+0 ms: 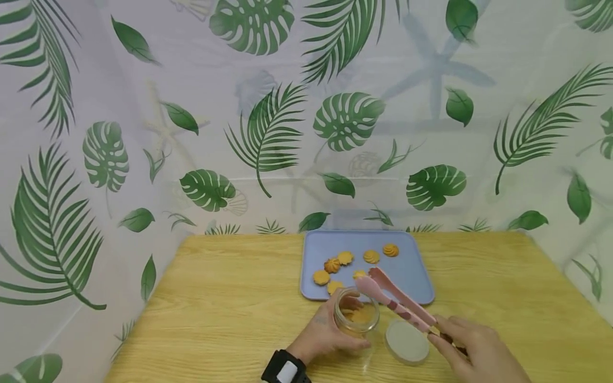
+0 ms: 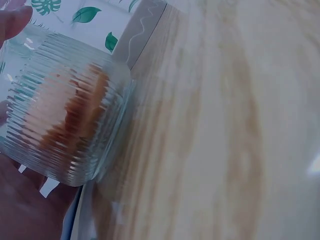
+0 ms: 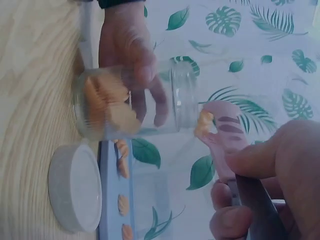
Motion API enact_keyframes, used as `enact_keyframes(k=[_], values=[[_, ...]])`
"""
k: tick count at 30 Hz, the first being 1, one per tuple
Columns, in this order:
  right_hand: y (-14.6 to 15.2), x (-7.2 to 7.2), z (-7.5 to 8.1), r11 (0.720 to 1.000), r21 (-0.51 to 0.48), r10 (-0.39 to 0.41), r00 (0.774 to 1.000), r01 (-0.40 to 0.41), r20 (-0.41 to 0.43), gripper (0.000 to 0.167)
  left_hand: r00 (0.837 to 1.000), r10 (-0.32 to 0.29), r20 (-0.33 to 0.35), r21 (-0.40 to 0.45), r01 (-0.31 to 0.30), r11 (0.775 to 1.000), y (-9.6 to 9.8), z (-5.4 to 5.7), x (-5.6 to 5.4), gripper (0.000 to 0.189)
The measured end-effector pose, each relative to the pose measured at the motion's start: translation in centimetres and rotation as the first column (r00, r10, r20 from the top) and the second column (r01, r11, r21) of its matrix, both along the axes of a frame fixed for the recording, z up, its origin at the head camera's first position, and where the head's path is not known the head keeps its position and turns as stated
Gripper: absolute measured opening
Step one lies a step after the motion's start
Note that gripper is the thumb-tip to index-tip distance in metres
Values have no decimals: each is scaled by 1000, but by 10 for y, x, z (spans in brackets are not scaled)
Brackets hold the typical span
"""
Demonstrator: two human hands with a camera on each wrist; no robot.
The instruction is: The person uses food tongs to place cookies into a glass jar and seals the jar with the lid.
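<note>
My left hand is wrapped around a ribbed glass jar that stands uncovered on the table. Several golden piped cookies lie inside the jar. In my right hand I grip pink tongs by their handles. The tips of the tongs pinch one small cookie right by the jar's mouth in the right wrist view. A round whitish lid lies on the table to the right of the jar.
Behind the jar, a light blue tray holds several cookies spread over its surface. The wood-grain table meets a leaf-patterned curtain at its back edge and sides.
</note>
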State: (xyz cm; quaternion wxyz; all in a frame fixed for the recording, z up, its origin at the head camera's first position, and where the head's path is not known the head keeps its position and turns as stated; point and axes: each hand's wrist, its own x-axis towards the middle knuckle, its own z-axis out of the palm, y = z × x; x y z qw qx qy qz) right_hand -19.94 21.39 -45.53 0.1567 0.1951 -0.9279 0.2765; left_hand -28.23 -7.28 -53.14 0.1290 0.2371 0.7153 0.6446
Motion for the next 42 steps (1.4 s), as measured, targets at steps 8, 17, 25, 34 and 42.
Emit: enact_keyframes(k=[8,17,25,34,42], values=[[-9,16,9,998,50,-45,989,39,137,22,1000,25,17,-43,-24,999,-2,4,2,83],[-9,16,9,998,42,-63,977,56,204,15,1000,-12,-7,-6,12,1000,0,1,4,79],[-9,-32,-8,994,-60,-77,976,91,205,23,1000,5,-12,39,-4,999,0,1,3,80],[-34,-69,-29,996,72,27,938,-55,346,20,1000,-13,5,54,12,998,0,-3,5,79],[-46,-77,-28,984,134,75,957,-117,279,11,999,-33,-37,46,35,998,-1,-3,2,79]])
